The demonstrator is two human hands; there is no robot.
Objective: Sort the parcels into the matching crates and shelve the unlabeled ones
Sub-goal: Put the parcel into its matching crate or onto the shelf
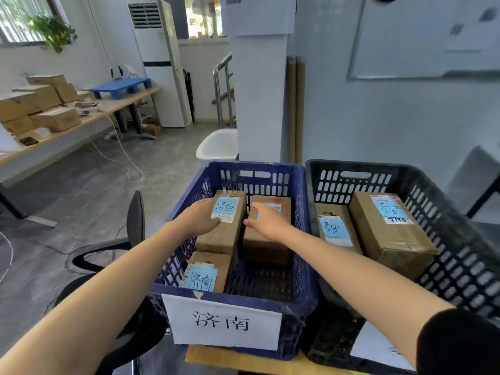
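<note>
While the left hand (201,216) grips the left edge of the far-left parcel (224,234) in the blue crate (257,180), with its fingers curled onto the top beside the label, the right hand (266,221) lies over the far-right parcel (266,247). Its thumb is at the dark gap between the two boxes, and I cannot tell whether it holds either one. The near-left parcel (208,269) sits against the crate's left wall, just in front of the gripped box. The near right quarter of the crate floor is bare mesh. The gripped parcel and the near-left one each carry a blue slip handwritten 济南, and the white sign (224,322) on the crate's near wall reads the same. Digits under the gripped parcel's slip are too blurred to read. Just beside it on the right stands the black crate (351,165), their rims close together. It holds two parcels (389,234), both marked 泰安 on blue slips. A black office chair (135,220) stands near the blue crate's left side.
</note>
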